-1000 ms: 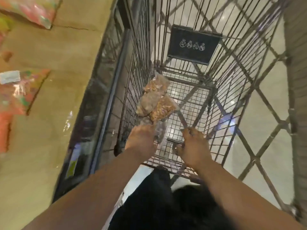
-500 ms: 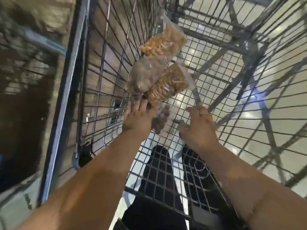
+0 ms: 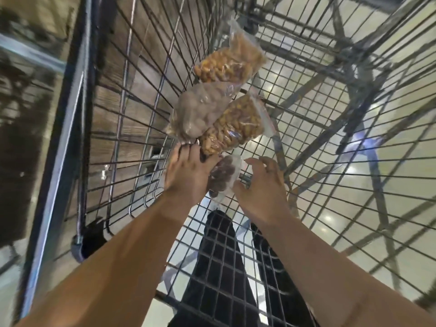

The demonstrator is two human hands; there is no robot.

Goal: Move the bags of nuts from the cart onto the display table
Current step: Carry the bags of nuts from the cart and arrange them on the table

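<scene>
Head view: at the far left the wire cart (image 3: 69,119) is showing its grey side rail, with the barred wall sloping down toward the mesh bottom. The left hand (image 3: 188,171) is reaching down inside it, fingers stretched nearly straight and close together, the fingertips touching the lower edge of a clear bag of pale brown nuts (image 3: 200,112); it is not closing round anything. That pale bag is lying on the cart's mesh bottom against the left wall. Just beyond it a bag of golden nuts (image 3: 228,62) is leaning up against the bars. To the right of the pale bag, a second golden bag (image 3: 236,123) is lying partly over it, carrying a small bluish mark too blurred to read. Between the two hands a small bag of dark nuts (image 3: 223,178) is sitting on the mesh, the left thumb lying along its side. The right hand (image 3: 262,185) is hovering just right of it, fingers spread and loosely bent, holding nothing; whether its thumb is touching the plastic cannot be told. Dark trousers (image 3: 219,256) are showing through the mesh below.
</scene>
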